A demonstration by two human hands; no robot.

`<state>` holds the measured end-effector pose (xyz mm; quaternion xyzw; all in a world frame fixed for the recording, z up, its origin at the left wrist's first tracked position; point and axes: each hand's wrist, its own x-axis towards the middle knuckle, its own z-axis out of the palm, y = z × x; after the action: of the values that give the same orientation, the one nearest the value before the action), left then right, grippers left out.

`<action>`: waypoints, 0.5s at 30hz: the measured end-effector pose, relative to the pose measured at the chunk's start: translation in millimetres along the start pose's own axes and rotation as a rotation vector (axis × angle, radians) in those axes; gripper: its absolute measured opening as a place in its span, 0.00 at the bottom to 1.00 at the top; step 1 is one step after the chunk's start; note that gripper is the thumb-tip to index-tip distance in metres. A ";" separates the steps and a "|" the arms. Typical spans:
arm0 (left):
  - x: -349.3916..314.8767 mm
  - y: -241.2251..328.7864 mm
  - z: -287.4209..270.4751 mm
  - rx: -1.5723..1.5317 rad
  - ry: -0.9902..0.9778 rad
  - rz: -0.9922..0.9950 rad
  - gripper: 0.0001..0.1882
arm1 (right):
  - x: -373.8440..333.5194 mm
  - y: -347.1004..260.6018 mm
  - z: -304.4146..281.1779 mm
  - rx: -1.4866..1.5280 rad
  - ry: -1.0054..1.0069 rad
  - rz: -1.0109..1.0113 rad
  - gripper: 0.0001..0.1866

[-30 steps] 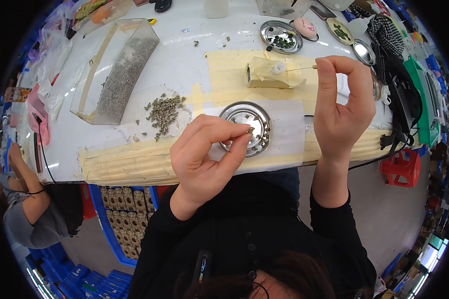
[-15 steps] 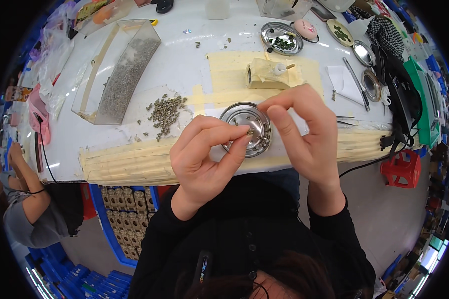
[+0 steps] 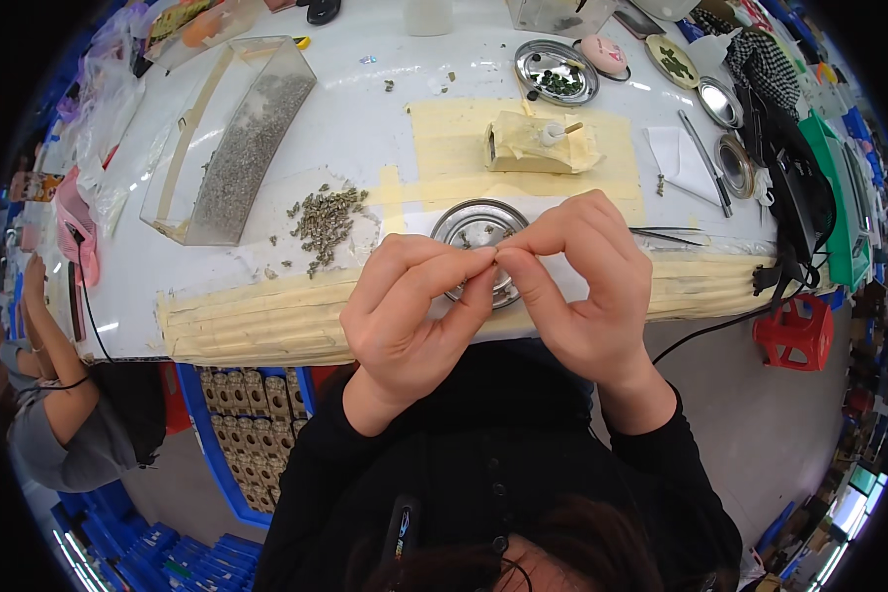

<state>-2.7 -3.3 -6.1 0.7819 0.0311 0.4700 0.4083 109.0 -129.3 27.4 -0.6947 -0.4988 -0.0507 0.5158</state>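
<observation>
Above a round metal dish (image 3: 445,221) near the front edge of the white table (image 3: 365,128), the person's two hands meet at the fingertips. The left hand (image 3: 405,311) has its thumb and forefinger pinched on a small metal piece (image 3: 495,261), of which little shows between the fingers. The right hand (image 3: 597,286) brings its own thumb and forefinger together right against that spot; whether it grips anything itself cannot be told. Several more small bits lie inside the dish, partly hidden by the hands. Left of the dish a loose pile of small metal parts (image 3: 326,227) lies on the table, and beyond it rests a clear plastic box (image 3: 168,187) with a mass of grey pieces along one side. Behind the dish is a block wrapped in cream tape (image 3: 528,148), with a thin-handled tool (image 3: 573,128) at its white top. Tweezers (image 3: 666,235) lie just beside the right hand, and farther off a pen-like rod (image 3: 703,158) rests by folded white paper (image 3: 669,156). Near the far side, a metal plate (image 3: 522,81) bearing dark green bits is just beside a pink rounded case (image 3: 604,56).
</observation>
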 end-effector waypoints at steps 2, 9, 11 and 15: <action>1.0 -2.7 -2.4 -0.066 -0.021 -0.010 0.14 | -2.8 2.6 1.4 0.195 -0.036 0.146 0.04; 3.3 -2.2 -3.2 -0.091 -0.026 -0.038 0.13 | -4.0 0.1 5.7 0.055 0.029 0.036 0.03; 2.0 -1.1 -1.2 -0.042 -0.009 -0.029 0.13 | -3.1 1.2 7.1 -0.130 0.084 -0.117 0.04; 0.1 0.0 1.5 0.026 0.008 -0.022 0.13 | -5.0 3.8 11.9 -0.329 0.155 -0.264 0.04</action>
<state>-1.5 -4.1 -6.3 0.7848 0.0473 0.4682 0.4033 104.0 -123.2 16.4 -0.6923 -0.5292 -0.2518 0.4211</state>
